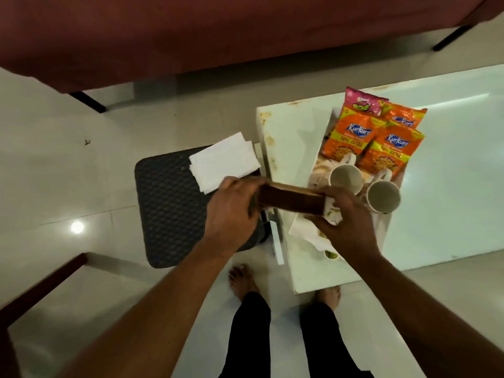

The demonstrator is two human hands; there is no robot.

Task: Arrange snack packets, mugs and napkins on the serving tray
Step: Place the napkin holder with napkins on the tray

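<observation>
- Just below the centre of the frame, the left hand (231, 211) and the right hand (351, 222) each grip one end of a brown wooden box (290, 199), which is held level between them.
- The right hand also has a bit of white paper (331, 211) pinched under its fingers (what it is cannot be made out).
- The serving tray (326, 133) sits on the white table (450, 159), right of centre.
- Snack packets (392, 148) lie overlapping at the tray's upper end, three orange and one pink.
- Two white mugs (346, 177) lie tipped on their sides just below the packets, mouths facing the camera.
- A stack of white napkins (225, 160) rests on a dark mat (169, 208), left of the table, off the tray.
</observation>
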